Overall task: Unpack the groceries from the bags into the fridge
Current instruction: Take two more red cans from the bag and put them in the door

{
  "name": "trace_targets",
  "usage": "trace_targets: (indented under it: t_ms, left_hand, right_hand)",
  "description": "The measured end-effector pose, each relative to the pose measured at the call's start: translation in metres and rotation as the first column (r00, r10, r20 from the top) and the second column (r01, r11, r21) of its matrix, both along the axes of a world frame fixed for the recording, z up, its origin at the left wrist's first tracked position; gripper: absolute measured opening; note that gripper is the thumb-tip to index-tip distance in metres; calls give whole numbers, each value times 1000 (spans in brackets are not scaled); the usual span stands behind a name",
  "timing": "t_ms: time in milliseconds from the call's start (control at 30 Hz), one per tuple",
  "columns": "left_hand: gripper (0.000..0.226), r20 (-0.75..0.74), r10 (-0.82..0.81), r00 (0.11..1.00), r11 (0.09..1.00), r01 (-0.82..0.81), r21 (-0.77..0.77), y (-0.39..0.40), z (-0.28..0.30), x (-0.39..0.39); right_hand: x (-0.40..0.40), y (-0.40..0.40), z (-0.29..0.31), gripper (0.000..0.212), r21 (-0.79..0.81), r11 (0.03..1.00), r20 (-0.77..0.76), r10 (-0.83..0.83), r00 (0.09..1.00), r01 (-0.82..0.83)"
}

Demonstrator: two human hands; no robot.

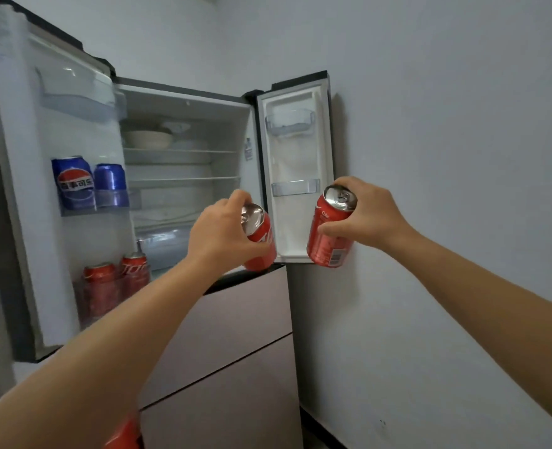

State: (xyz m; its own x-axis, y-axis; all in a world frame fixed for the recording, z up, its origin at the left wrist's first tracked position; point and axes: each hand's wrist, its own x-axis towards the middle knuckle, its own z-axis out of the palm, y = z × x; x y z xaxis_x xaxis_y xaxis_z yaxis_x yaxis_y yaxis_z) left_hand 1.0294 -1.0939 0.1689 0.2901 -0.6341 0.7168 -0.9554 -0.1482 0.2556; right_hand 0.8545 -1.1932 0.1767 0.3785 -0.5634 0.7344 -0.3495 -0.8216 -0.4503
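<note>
We hold two red cans up before the open fridge [184, 131]: our left hand [218, 231] is closed around one can [261, 241], our right hand [365, 218] clamped on the other can [328, 234], which is tilted. The left door's low bin [112, 286] already carries red cans, so squeezing more in could knock one out. The right door shelf [295, 187] looks shallow; a tilted can might tip off it.

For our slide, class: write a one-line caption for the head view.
Left hand and right hand each hold a red can before the open fridge.
</note>
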Motion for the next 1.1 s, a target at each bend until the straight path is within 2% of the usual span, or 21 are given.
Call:
trace_targets:
  t_ms: [167,367,600,800,933,1100]
  left_hand:
    - [62,18,-16,1000,997,17,-73,-113,39,61]
    - [63,63,-47,997,975,59,-216,-231,68,117]
    - [65,74,-75,994,931,96,-352,-356,105,156]
    - [63,23,-91,996,929,93,-359,-451,130,194]
    - [65,-37,-104,994,948,88,-307,-496,137,216]
    - [71,-75,-145,987,979,132,-154,-534,141,238]
  right_hand:
    - [59,-104,39,66,-48,996,33,-68,997,69]
    - [110,-217,77,65,-155,975,156,-134,979,158]
    - [159,-334,112,66,-295,944,233,-77,969,146]
    - [210,-421,134,67,-348,923,130,-128,983,166]
    - [239,-459,135,64,-236,963,87,-114,990,132]
    - [262,-492,132,61,-155,969,-97,-208,973,192]
